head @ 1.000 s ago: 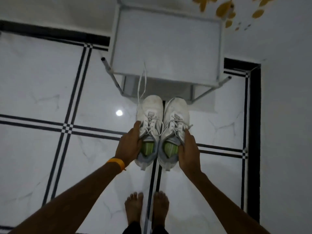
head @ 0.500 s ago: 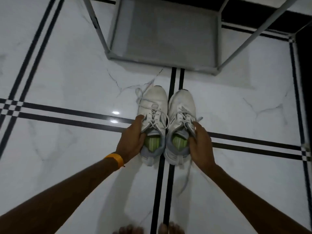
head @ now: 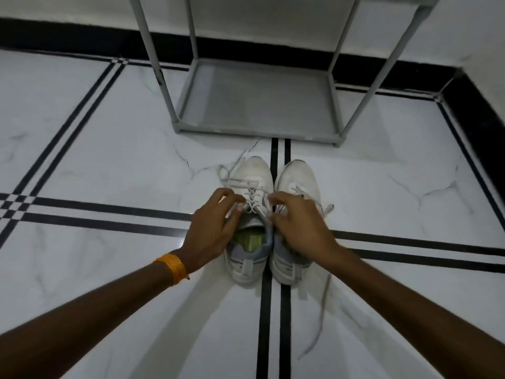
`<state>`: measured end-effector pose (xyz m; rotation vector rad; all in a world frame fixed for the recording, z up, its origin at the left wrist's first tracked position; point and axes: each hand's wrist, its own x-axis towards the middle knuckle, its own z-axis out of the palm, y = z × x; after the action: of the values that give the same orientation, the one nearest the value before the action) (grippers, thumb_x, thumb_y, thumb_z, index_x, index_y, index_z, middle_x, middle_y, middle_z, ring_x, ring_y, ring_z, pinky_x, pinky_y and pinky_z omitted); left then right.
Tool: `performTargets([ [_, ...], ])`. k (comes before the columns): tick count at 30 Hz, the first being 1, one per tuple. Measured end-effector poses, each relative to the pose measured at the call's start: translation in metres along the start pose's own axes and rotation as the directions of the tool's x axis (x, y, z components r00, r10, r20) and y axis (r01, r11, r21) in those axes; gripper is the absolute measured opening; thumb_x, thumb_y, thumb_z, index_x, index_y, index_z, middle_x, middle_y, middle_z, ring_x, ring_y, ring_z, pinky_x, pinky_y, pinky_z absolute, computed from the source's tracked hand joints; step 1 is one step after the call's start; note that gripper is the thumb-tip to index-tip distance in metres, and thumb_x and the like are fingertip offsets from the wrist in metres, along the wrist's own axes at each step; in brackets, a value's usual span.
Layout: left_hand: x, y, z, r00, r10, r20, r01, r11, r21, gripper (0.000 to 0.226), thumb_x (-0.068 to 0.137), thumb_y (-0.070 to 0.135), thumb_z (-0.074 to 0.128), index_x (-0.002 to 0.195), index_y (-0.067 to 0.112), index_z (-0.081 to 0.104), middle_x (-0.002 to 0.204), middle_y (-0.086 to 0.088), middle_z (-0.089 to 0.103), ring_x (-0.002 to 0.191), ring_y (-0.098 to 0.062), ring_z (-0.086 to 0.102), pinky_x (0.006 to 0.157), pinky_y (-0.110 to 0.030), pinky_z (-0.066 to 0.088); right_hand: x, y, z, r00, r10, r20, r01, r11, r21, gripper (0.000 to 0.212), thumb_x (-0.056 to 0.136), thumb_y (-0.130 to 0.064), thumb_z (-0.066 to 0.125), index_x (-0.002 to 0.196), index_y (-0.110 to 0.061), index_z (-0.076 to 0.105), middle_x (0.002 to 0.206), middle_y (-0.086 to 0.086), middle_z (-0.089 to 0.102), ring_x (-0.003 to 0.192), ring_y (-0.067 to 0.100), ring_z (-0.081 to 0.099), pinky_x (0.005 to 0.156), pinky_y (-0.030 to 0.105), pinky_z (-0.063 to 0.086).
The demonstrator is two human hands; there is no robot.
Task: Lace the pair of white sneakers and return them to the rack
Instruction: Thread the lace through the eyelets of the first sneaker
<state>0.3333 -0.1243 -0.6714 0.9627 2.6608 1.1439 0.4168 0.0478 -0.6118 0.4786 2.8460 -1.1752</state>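
Two white sneakers stand side by side on the floor, toes toward the rack. The left sneaker [head: 254,170] shows a green insole, and its loose lace [head: 228,175] spills off to the left. My left hand [head: 213,225] pinches the lace and tongue at the top of this shoe. From the other side, my right hand [head: 297,228] grips the same shoe's upper edge with its fingertips. That hand hides the opening of the right sneaker [head: 297,173]. A lace [head: 322,310] from the right sneaker trails back across the floor.
The grey metal rack [head: 254,132] stands just beyond the toes, against the wall, its bottom shelf bare. The floor is white marble with black stripe lines. A wall corner with a black skirting closes the right side [head: 475,110]. An orange band [head: 172,265] is on my left wrist.
The sneakers came down from in front of the rack onto the floor. Both hands left the shoes' outer sides and moved onto the lace area of the left sneaker. My view dropped lower.
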Motion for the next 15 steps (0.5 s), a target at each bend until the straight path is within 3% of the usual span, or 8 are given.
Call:
performTargets([
  [2,0.013,-0.001,-0.005,0.996,0.04,0.078,-0.036,0.998,-0.057,0.017,0.1,0.026,0.049,0.103,0.017,0.064,0.099,0.002,0.062,0.085,-0.011,0.057,0.075,-0.025,0.047,0.011,-0.002,0.008,0.985,0.1,0.142,-0.112,0.99,0.082,0.017,0.093,-0.012,0.059,0.108,-0.009,0.066,0.074,0.009,0.073,0.052,0.011,0.065,0.056,0.029,0.057],
  [4,0.021,-0.003,-0.015,0.991,-0.005,0.13,0.015,0.997,-0.072,0.013,0.096,0.022,0.056,0.092,0.013,0.064,0.089,0.0,0.063,0.075,-0.014,0.059,0.069,-0.03,0.049,0.015,-0.005,0.007,0.982,0.121,0.148,-0.14,0.983,0.121,0.011,0.093,-0.007,0.059,0.1,-0.003,0.067,0.062,0.01,0.068,0.041,0.01,0.062,0.044,0.023,0.052],
  [7,0.018,-0.007,-0.021,0.979,-0.081,0.186,0.094,0.994,-0.062,0.019,0.095,0.026,0.057,0.084,0.012,0.058,0.082,-0.002,0.063,0.07,-0.019,0.062,0.065,-0.035,0.053,0.018,-0.012,0.009,0.981,0.144,0.129,-0.155,0.985,0.075,0.01,0.091,-0.004,0.06,0.087,-0.002,0.068,0.061,0.011,0.069,0.042,0.012,0.062,0.045,0.023,0.052],
  [11,0.013,-0.004,-0.017,0.971,-0.072,0.226,0.068,0.997,0.025,0.014,0.098,0.021,0.049,0.092,0.008,0.052,0.087,-0.007,0.058,0.073,-0.021,0.054,0.067,-0.034,0.047,0.026,-0.014,0.013,0.963,0.215,0.161,-0.224,0.974,0.038,0.015,0.087,-0.006,0.067,0.078,0.005,0.071,0.07,0.021,0.072,0.055,0.026,0.067,0.057,0.035,0.058],
  [15,0.019,0.002,-0.019,0.971,-0.081,0.227,0.08,0.997,0.012,0.007,0.097,0.011,0.047,0.101,0.006,0.042,0.085,-0.006,0.059,0.065,-0.011,0.052,0.06,-0.025,0.048,0.034,-0.015,0.007,0.94,0.305,0.151,-0.313,0.949,0.028,0.017,0.084,-0.007,0.067,0.081,0.009,0.071,0.061,0.015,0.067,0.045,0.017,0.058,0.052,0.031,0.053],
])
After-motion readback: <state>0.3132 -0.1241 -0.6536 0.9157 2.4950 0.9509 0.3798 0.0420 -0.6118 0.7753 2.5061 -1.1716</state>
